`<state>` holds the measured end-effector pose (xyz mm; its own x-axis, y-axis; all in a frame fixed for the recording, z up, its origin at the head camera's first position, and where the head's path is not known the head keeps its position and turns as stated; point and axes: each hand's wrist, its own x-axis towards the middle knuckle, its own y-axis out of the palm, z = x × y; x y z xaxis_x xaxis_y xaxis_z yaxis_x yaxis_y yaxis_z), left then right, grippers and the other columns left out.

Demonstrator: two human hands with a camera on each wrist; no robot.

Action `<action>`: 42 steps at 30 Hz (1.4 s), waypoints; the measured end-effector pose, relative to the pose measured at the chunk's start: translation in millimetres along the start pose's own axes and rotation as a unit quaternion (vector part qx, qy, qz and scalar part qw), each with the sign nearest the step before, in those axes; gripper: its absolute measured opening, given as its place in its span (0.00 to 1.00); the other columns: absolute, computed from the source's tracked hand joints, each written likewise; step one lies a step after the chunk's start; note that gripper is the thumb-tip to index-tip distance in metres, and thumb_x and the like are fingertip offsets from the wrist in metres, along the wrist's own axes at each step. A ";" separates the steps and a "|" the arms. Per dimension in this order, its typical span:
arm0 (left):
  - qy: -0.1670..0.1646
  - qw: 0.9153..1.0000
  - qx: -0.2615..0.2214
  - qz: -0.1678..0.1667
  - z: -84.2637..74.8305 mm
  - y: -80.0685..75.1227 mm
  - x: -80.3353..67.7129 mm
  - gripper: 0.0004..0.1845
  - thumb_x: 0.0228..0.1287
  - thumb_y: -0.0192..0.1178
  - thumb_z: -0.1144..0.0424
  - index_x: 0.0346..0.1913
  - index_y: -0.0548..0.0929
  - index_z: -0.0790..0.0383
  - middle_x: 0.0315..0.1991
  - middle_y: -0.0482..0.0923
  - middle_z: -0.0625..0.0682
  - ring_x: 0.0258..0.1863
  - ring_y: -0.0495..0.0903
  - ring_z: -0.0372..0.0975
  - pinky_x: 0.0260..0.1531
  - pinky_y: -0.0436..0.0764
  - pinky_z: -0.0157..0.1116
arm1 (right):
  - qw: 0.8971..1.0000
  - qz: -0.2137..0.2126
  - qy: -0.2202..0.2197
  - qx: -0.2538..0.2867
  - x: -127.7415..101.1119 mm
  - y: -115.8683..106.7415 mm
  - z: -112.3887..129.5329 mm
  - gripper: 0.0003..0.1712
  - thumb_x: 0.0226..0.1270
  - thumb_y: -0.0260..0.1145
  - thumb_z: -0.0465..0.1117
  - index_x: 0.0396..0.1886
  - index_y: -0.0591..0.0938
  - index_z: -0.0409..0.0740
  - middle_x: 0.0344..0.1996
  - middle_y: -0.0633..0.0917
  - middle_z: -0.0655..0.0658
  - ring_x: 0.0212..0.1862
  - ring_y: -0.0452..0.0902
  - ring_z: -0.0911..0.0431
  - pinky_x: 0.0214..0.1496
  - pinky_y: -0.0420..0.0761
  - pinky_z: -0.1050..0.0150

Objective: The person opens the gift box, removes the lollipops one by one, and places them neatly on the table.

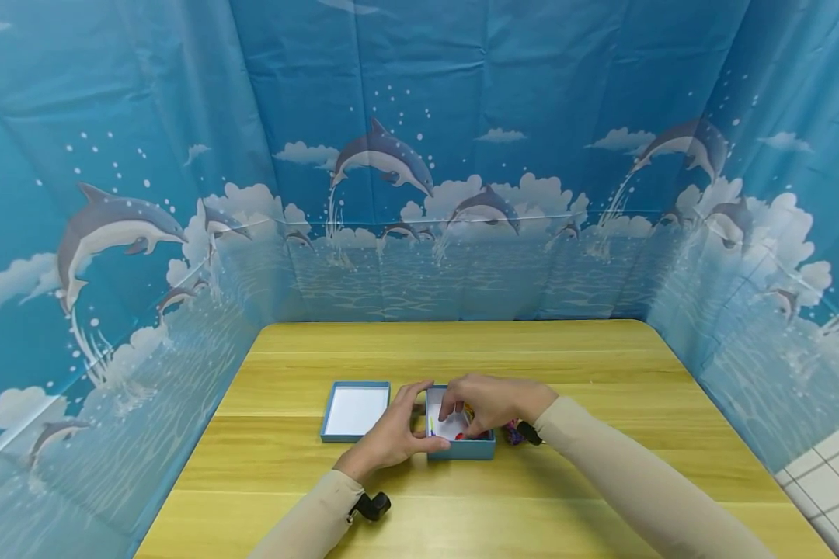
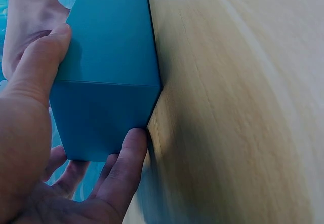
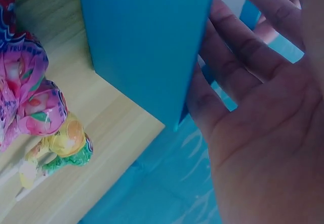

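Head view: nearest the person, at about six o'clock on the wooden table (image 1: 461, 512), the two sleeved forearms converge on a small blue box (image 1: 460, 448) that sits open a little in front of them. The left hand (image 1: 391, 436) steadies the box from its nine o'clock side; the left wrist view shows its thumb (image 2: 38, 62) on one outer wall and a finger against the lower corner, so its grip is curled round the box. The right hand (image 1: 485, 402) arches over the box's open top, fingertips dipped inside, where a few small colourful pieces show against the white floor. Whether this grip pinches one of them I cannot tell; in the right wrist view the fingers (image 3: 238, 57) lie fairly straight along the box wall.

Just beyond the right wrist, at about three o'clock of the box, wrapped sweets (image 3: 35, 102) in pink and yellow foil lie on the table outside it. At nine o'clock of the box, the lid (image 1: 356, 411) lies upturned, white inside showing, apart from the box.

Judged from this, the filling is partly done: some pieces are in, several sweets are left outside, and the lid is not yet on. Farthest off, at twelve o'clock, hangs the dolphin curtain (image 1: 419, 178).
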<state>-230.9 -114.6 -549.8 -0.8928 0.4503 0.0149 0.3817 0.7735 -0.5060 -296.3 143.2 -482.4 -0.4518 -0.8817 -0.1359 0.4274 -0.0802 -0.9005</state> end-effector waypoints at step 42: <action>0.001 1.000 -0.012 -0.002 1.8 0.0 -2.1 0.58 0.76 0.83 0.50 0.96 0.57 0.53 0.92 0.59 0.59 0.84 0.75 0.55 0.64 0.94 0.35 | 0.996 -0.055 -0.015 0.071 8.4 -2.0 -3.9 0.09 0.87 0.75 0.39 0.58 0.96 0.44 0.46 0.96 0.53 0.44 0.92 0.64 0.48 0.93 0.71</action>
<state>-229.4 -116.4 -551.4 -0.8935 0.4487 0.0184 0.3846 0.7858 -0.4843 -304.0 137.7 -483.4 -0.4792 -0.8773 -0.0244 0.4835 -0.2407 -0.8416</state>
